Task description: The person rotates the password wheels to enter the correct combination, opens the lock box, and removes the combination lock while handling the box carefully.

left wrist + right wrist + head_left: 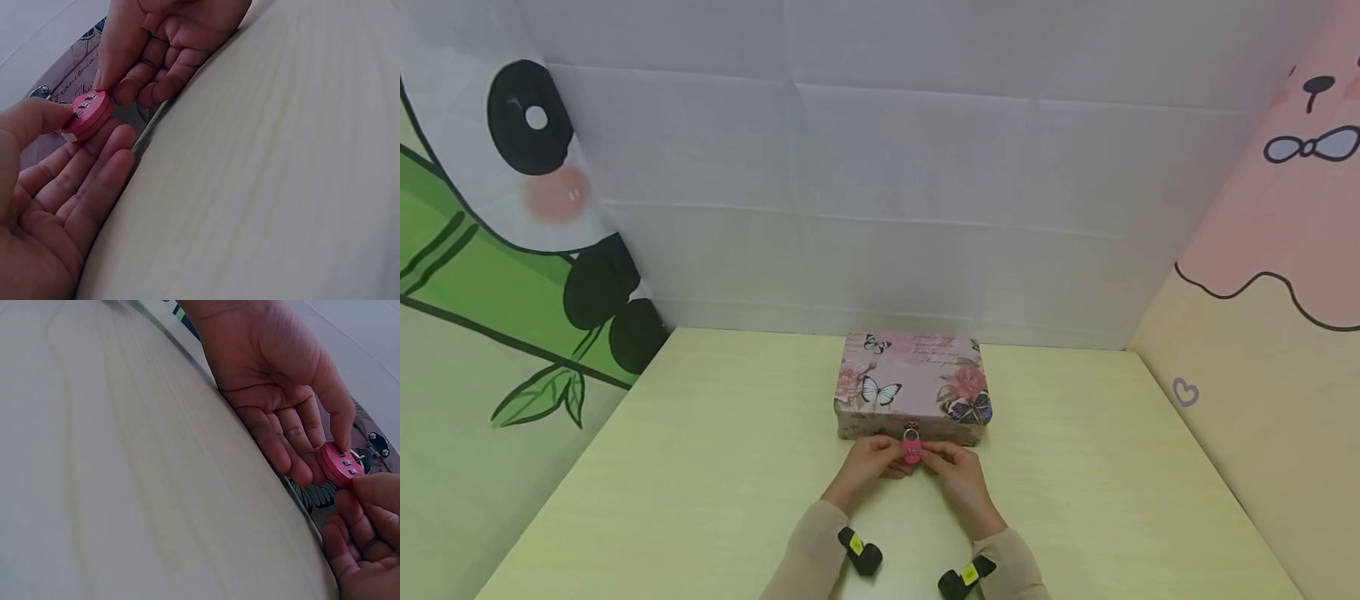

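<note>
Beneath the left hand (871,467) and the right hand (959,477) we see a pale yellow, streaked surface (685,467). Both pinch a rounded pink combination padlock (912,451) between them. It sits at the silver metal clasp (379,444) of a pink rectangular box (917,375), patterned with butterflies, just beyond the hands; farther off we see creased white cloth (895,158).

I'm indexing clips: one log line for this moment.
Left hand: pinches pink combination padlock | Right hand: pinches padlock | Padlock: at front clasp of butterfly-print box
</note>
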The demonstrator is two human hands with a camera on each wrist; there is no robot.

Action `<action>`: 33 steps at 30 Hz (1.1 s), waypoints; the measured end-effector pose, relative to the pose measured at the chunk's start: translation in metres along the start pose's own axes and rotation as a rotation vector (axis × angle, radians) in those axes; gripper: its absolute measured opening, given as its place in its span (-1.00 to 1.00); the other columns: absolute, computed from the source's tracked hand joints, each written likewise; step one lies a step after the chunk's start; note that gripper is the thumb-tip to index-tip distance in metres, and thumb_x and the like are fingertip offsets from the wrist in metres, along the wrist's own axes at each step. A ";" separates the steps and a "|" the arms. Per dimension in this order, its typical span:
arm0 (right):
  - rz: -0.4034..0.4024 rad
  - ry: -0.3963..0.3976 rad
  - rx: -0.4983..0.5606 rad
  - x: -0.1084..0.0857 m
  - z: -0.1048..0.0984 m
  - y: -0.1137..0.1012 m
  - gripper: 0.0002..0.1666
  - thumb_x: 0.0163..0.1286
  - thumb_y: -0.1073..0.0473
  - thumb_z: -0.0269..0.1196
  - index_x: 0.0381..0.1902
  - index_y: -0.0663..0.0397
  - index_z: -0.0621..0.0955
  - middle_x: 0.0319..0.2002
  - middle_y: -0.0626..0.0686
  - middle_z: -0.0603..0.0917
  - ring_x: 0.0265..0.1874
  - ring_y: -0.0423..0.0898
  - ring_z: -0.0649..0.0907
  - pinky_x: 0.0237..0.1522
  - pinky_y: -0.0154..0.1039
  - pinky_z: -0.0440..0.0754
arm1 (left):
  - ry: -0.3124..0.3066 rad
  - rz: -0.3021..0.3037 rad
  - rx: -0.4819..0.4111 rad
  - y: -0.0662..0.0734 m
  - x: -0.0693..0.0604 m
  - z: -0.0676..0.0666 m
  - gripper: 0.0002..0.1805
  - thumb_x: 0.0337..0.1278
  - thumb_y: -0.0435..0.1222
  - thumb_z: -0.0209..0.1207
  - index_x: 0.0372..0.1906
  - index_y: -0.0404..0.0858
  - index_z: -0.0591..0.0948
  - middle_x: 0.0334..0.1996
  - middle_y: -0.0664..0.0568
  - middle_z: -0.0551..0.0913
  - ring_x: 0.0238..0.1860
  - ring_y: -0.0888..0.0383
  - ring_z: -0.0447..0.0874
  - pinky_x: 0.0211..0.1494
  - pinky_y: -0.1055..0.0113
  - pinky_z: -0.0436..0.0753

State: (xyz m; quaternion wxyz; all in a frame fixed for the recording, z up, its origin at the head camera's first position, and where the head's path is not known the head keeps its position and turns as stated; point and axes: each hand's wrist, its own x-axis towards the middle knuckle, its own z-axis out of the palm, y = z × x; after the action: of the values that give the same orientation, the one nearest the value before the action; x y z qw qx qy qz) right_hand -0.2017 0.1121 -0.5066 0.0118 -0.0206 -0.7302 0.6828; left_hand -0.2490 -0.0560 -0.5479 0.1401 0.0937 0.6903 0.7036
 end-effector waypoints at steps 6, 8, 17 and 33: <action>0.004 0.002 0.002 0.005 0.000 0.008 -0.77 0.36 0.43 0.24 -0.13 0.60 0.63 -0.24 0.21 0.74 -0.36 -0.23 0.61 -0.27 -0.40 0.60 | 0.020 -0.007 0.015 0.002 -0.001 0.003 -0.74 0.31 -0.39 0.20 -0.20 -0.61 0.63 -0.35 -0.21 0.74 -0.41 0.15 0.73 -0.27 0.28 0.75; 0.010 0.005 0.008 0.011 -0.001 0.018 -0.78 0.36 0.42 0.25 -0.13 0.58 0.64 -0.25 0.19 0.74 -0.36 -0.23 0.61 -0.28 -0.40 0.60 | 0.019 -0.014 0.016 0.000 0.000 0.003 -0.74 0.31 -0.38 0.20 -0.20 -0.61 0.63 -0.36 -0.19 0.74 -0.43 0.17 0.72 -0.28 0.30 0.75; 0.005 0.024 -0.010 0.017 -0.001 0.037 -0.75 0.36 0.33 0.30 -0.12 0.50 0.67 -0.22 0.15 0.75 -0.34 -0.23 0.62 -0.28 -0.40 0.60 | -0.010 -0.009 0.032 -0.003 0.002 0.003 -0.73 0.34 -0.37 0.18 -0.19 -0.61 0.63 -0.35 -0.18 0.75 -0.41 0.18 0.72 -0.26 0.30 0.75; 0.011 0.005 -0.001 0.013 -0.001 0.023 -0.78 0.36 0.42 0.26 -0.13 0.56 0.65 -0.22 0.22 0.74 -0.35 -0.22 0.61 -0.27 -0.38 0.61 | -0.014 0.010 0.031 -0.002 0.001 0.004 -0.74 0.37 -0.42 0.14 -0.17 -0.65 0.60 -0.31 -0.22 0.74 -0.38 0.17 0.71 -0.24 0.29 0.74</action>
State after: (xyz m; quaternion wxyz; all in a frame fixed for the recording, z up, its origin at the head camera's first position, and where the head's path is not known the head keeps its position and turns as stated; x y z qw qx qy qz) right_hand -0.2139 0.1151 -0.5294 0.0098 -0.0263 -0.7305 0.6824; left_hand -0.2487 -0.0520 -0.5500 0.1400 0.1044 0.6995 0.6930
